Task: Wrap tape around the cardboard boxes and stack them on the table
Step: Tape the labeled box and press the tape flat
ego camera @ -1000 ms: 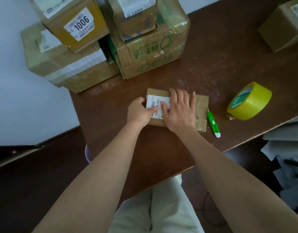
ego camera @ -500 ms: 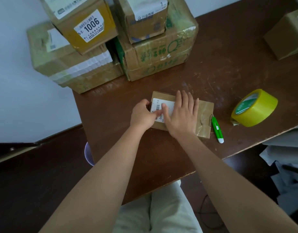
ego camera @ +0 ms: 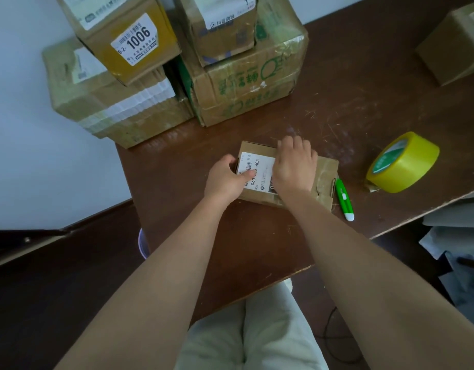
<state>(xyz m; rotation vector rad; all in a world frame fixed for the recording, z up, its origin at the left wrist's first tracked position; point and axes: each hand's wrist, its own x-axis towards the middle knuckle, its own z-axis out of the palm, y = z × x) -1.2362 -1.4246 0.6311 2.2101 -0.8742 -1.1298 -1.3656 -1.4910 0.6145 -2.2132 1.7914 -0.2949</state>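
A person sits at the near edge of the brown table (ego camera: 257, 236), both bare forearms reaching forward. The left hand (ego camera: 226, 178) grips the left end of a small flat box (ego camera: 324, 177), thumb lying across its white label (ego camera: 255, 169). The right hand (ego camera: 296, 162) rests on top of the same box with fingers curled over its far edge, holding it down. The box lies flat near the middle of the table. Just beside its right end lies a green cutter (ego camera: 344, 200), and further right, towards the right edge, a roll of yellow tape (ego camera: 402, 162) sits on its side. At the far left corner stand 4 stacked boxes (ego camera: 177, 76) (1 is marked 1006), and another box (ego camera: 452, 46) sits at the far right.
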